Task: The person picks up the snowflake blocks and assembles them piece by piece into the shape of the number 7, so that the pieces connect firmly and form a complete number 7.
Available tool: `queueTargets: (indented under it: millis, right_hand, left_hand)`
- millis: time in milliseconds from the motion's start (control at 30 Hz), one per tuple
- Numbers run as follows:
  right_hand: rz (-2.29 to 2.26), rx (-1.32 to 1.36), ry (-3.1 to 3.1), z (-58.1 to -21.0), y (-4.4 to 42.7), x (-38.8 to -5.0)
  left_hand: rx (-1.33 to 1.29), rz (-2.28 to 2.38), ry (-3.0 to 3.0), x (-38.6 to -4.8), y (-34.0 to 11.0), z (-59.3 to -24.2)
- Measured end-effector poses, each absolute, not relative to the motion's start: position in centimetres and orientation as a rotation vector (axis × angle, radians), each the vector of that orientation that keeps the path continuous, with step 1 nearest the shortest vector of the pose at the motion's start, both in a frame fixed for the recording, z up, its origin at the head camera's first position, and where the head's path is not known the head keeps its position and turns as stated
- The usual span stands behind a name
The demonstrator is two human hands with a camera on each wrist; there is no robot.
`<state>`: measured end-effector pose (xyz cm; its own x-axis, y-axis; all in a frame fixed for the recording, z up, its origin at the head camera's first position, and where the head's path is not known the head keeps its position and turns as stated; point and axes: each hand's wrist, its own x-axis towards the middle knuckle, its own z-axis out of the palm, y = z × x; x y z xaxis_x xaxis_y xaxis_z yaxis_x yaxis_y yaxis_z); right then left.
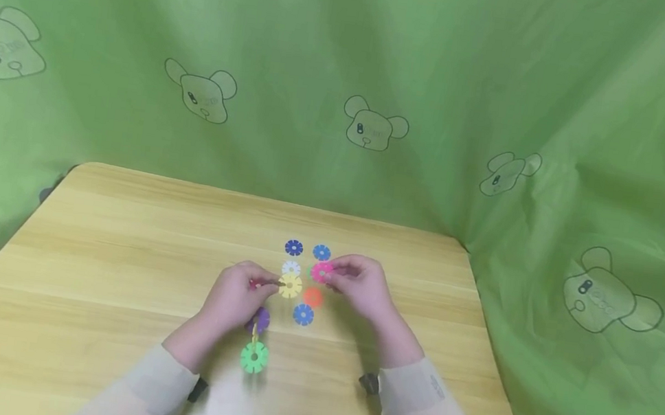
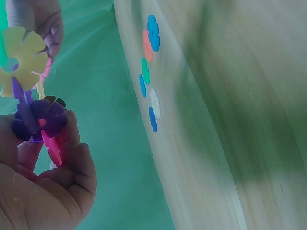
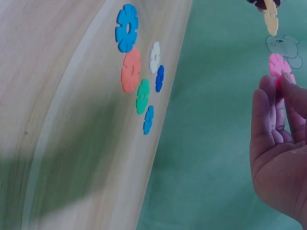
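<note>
My left hand pinches a purple notched plastic disc in a cluster of interlocked snowflake discs. A pale yellow disc stands out at its right, and a pink disc shows by the fingers. Below the hand, a green disc hangs with a yellow one seen edge-on and another purple disc. Between thumb and fingertips, my right hand holds a single pink disc. It is close to the yellow disc; in the right wrist view a gap separates them.
Several loose discs lie flat on the wooden table: orange, white, green, and blue ones, including one nearest me. A green curtain with bear faces stands behind the table and along its right side.
</note>
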<state>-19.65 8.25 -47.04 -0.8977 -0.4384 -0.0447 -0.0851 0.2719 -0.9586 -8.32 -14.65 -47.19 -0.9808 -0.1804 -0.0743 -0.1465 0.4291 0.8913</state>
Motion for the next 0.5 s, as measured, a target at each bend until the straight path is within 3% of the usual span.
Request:
queueTargets:
  millis: [500]
  right_hand:
    - [-1.6,-0.647,2.281,-46.6,7.8,-18.3]
  left_hand:
    - [0.34,-1.651,-2.635,-8.3,-14.6,-47.1]
